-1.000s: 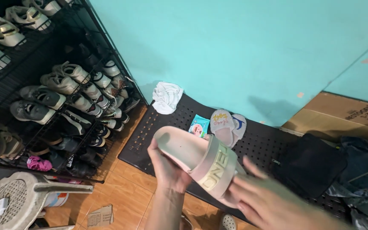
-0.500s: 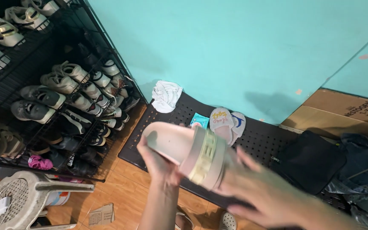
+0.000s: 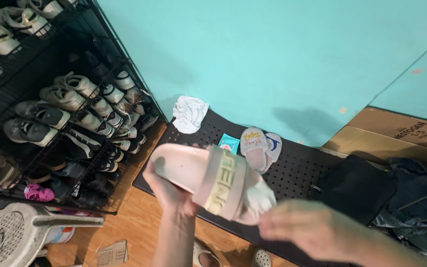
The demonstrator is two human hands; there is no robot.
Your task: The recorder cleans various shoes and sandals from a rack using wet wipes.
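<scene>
While the left hand (image 3: 166, 190) grips the pale pink rubber slide sandal (image 3: 203, 180) from below at its heel end, fingers curled round the sole, the right hand (image 3: 307, 230) presses a small white cloth (image 3: 260, 198) against the toe end, fingers pinched on the cloth. The sandal is held in the air, tilted, its broad cream strap facing up, above the black perforated plastic bench (image 3: 297, 165) that stands against the turquoise wall (image 3: 273, 54). On the bench lie a crumpled white rag (image 3: 190, 112), a small blue packet (image 3: 229, 143) and a pair of small white slippers (image 3: 260, 147), with a black bag (image 3: 357, 190) farther right. A black wire shoe rack (image 3: 60, 109) full of sneakers stands to the left, and a grey plastic stool (image 3: 21, 230) sits on the orange tiled floor (image 3: 139, 217) near it. A brown cardboard box (image 3: 396, 136) leans at the right.
</scene>
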